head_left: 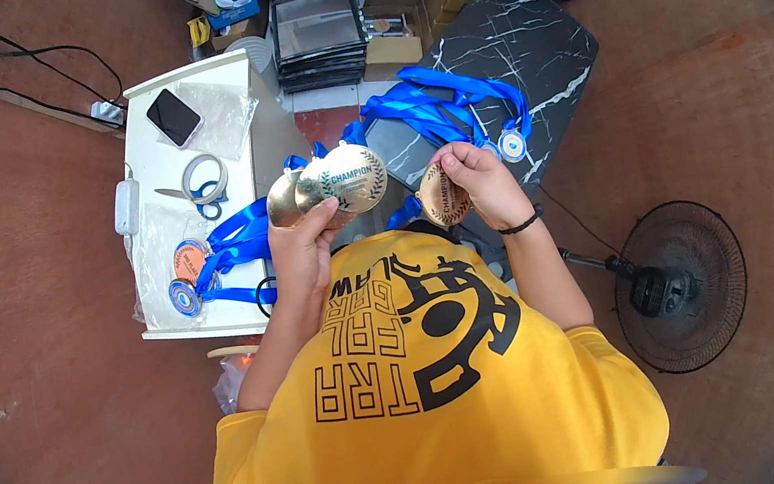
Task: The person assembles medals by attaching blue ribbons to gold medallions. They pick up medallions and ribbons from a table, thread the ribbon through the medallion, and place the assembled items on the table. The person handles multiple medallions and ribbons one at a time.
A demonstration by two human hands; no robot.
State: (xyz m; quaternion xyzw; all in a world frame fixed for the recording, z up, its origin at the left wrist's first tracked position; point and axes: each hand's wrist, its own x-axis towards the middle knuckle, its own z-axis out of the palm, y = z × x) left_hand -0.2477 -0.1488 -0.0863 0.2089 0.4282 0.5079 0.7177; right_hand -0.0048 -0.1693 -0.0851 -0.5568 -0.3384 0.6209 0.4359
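My left hand (308, 241) grips several gold medals (355, 178), fanned out and overlapping, with blue ribbon at their tops. To the right, my right hand (482, 184) pinches one more gold medal (444, 196) by its edge, tilted, with a blue ribbon (405, 213) beside it. Both hands are raised in front of my yellow shirt, between a white table and a black marble-patterned table. Blue-ribboned medals (512, 145) lie on the black table, close to my right hand. More blue ribbons (240, 240) and a bronze-coloured medal (190, 260) rest on the white table, left of my left hand.
On the white table (157, 324) are a phone (174, 118), a tape roll (203, 177), blue-handled scissors (211, 202) and clear plastic. The black table (537, 36) stands right. A floor fan (680, 287) is at the right; stacked black trays (319, 40) and boxes stand at the back.
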